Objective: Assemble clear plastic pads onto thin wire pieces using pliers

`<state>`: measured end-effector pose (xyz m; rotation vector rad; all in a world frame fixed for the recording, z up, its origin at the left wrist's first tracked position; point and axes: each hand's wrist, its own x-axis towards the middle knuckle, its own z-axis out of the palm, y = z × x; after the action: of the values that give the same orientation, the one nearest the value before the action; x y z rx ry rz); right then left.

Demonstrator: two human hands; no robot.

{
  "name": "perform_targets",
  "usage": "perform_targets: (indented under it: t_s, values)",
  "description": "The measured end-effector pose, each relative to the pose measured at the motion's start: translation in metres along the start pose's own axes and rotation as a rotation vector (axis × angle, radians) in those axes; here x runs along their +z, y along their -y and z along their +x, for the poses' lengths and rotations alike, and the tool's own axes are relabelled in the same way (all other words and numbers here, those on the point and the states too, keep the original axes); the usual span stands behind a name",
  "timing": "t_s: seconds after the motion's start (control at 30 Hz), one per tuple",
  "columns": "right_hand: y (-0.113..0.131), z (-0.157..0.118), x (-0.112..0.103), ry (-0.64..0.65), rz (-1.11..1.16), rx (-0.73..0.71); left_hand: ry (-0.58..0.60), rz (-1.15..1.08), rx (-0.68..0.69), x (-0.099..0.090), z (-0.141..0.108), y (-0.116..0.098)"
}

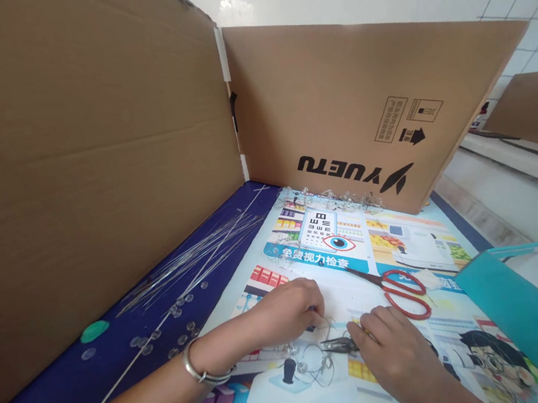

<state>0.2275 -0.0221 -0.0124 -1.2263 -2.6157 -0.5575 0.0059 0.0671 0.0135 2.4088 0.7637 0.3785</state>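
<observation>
My left hand [289,307], a silver bangle on its wrist, is closed with the fingers curled down. A thin wire curves out by its fingertips, and the grip itself is mostly hidden. My right hand [390,345] wraps round a pair of pliers [340,346] whose jaws point left. At the jaw tips lies a looped wire piece with clear beads [314,360], flat on the printed sheet. Beyond my right hand rest scissors with red handles [399,290], their dark blades pointing to the upper left.
Straight wires [196,256] lie on the blue surface at left, near scattered clear beads [177,309] and a green disc [95,331]. More beaded wire pieces [334,200] line the foot of the cardboard wall [361,107]. A teal folder [530,324] stands at right.
</observation>
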Motion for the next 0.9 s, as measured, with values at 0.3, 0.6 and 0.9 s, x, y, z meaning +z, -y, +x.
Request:
perform_targets:
  t_s: [0.3,0.6,0.9]
  values:
    - [0.01,0.004,-0.003,-0.033,-0.053,0.067,0.077,-0.086,-0.051,0.001,0.001,0.004]
    - [0.013,0.007,-0.002,-0.052,-0.092,0.085,0.103,-0.077,-0.074,0.001,0.001,0.002]
    - [0.012,0.005,0.001,-0.009,-0.108,0.082,0.132,-0.092,-0.034,-0.001,-0.002,0.003]
